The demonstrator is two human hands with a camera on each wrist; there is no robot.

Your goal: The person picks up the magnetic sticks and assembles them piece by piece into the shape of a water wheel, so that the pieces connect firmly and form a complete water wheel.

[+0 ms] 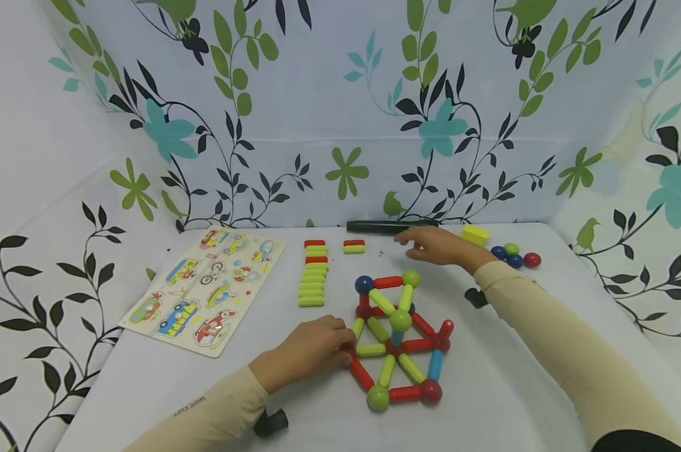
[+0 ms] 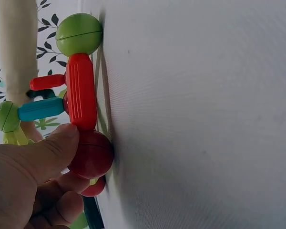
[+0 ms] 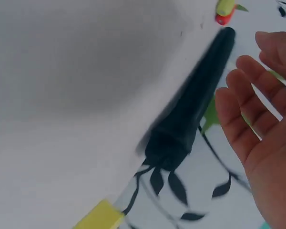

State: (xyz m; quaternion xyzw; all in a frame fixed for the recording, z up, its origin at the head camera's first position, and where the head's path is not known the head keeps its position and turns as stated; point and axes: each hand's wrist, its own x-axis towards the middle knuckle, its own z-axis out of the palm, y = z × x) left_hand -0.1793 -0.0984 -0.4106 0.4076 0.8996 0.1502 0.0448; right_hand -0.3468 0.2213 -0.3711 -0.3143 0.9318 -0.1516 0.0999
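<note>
On the table stands a magnetic ball-and-stick structure [image 1: 400,321] of red, green and blue sticks and balls, shaped like a wheel with upright parts. My left hand [image 1: 306,351] holds its left edge. In the left wrist view, the thumb and fingers pinch a red ball [image 2: 91,155] at the end of a red stick [image 2: 82,90]. My right hand [image 1: 437,245] reaches past the structure to the table's back, fingers loosely bent with nothing in them. Close by lies a long black tapered rod [image 3: 190,100], beside the fingers in the right wrist view.
Red and green sticks [image 1: 313,276] lie in a column left of centre, with a short pair [image 1: 354,247] beside them. A picture puzzle board [image 1: 204,289] lies at left. At back right are a yellow block [image 1: 475,234] and several loose balls [image 1: 515,260]. Patterned cloth hangs behind.
</note>
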